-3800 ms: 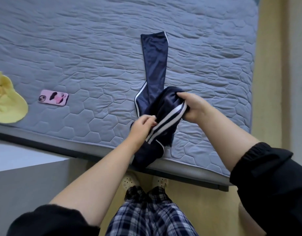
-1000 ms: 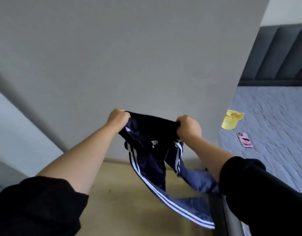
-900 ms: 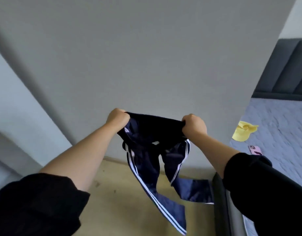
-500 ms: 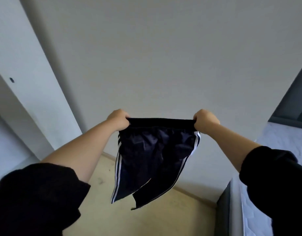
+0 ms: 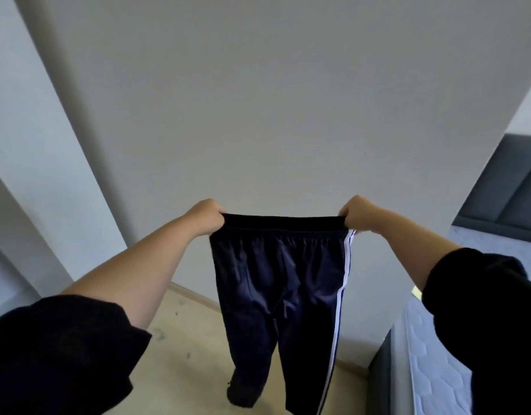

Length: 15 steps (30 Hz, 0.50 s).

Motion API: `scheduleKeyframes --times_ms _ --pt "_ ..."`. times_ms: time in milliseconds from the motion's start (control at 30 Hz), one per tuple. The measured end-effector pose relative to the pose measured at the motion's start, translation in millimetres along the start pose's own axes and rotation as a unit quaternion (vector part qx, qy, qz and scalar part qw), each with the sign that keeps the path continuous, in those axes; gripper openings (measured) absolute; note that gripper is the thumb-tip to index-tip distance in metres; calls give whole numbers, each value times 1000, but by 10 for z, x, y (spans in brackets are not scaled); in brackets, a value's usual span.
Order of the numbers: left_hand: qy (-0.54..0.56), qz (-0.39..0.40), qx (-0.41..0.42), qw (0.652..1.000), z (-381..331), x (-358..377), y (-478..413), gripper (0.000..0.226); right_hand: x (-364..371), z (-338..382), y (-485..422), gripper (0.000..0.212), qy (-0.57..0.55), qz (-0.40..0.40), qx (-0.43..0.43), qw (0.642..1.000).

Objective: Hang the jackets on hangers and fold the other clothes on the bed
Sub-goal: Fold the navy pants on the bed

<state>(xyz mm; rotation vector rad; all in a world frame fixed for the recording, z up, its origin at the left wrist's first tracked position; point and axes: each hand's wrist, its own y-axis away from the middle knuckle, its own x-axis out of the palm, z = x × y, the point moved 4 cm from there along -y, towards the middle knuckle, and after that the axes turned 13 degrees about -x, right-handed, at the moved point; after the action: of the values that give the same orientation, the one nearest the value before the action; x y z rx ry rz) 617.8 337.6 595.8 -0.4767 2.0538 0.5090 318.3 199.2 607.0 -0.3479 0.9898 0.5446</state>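
Grey wall (image 5: 258, 100) ahead, bed (image 5: 432, 369) right of our grips. Left hand (image 5: 205, 217) and right hand (image 5: 358, 215) each fisted on the waistband of navy track pants (image 5: 273, 280); legs hang below, white stripes under right grip.

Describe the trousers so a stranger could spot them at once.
Find the big pale wall left of the bed. Before it, the left hand and right hand hold the trousers up by the waistband. They are dark navy with white side stripes, the only garment hanging.
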Motion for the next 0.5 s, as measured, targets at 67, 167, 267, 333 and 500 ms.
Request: scheduleKeyframes --times_ms 67,167,267,333,500 --pt "25 50 7 998 -46 19 21 33 -31 5 11 29 -50 17 2 999" --pt "152 128 -17 980 -64 10 76 31 -147 -42 28 27 -134 45 1 990" --pt "273 252 -16 928 -98 -2 201 27 -228 -156 74 28 -246 117 27 962" --pt "321 313 -10 894 -147 -11 260 41 -265 -212 78 32 -312 124 46 941" --pt "357 375 43 854 -221 -23 308 91 -266 -259 124 34 -441 127 45 887"
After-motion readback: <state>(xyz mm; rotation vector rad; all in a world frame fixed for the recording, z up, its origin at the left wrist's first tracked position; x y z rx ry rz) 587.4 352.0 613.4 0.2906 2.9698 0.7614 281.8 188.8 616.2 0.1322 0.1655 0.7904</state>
